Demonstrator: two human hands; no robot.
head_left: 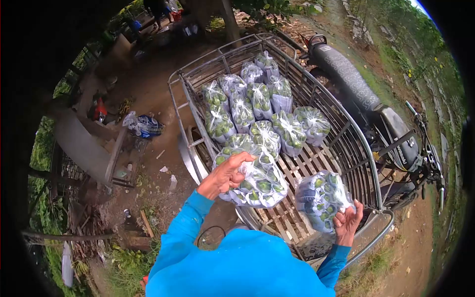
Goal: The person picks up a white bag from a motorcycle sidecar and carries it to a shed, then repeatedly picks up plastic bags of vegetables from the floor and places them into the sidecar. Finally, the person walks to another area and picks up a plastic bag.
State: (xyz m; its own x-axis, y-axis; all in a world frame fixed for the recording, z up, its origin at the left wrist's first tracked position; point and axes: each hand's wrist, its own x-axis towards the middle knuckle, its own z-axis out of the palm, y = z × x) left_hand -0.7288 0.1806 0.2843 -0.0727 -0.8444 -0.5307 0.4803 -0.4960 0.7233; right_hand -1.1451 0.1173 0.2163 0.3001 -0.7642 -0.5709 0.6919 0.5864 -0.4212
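Evidently, left hand (227, 177) has grip clamped on plastic of left bag (261, 185), green produce, at cart bed's (314, 163) near-left corner; loose plastic likely spares contents squeezing. Standing bags (258, 101) crowd together toward far edge, tops up, probably bracing one another. Right bag (318, 200), tilted near near-right corner; right hand (348, 221) clamped on its bunched end, seemingly as handle.

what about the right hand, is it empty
No, the right hand grips a clear plastic bag packed with green produce.
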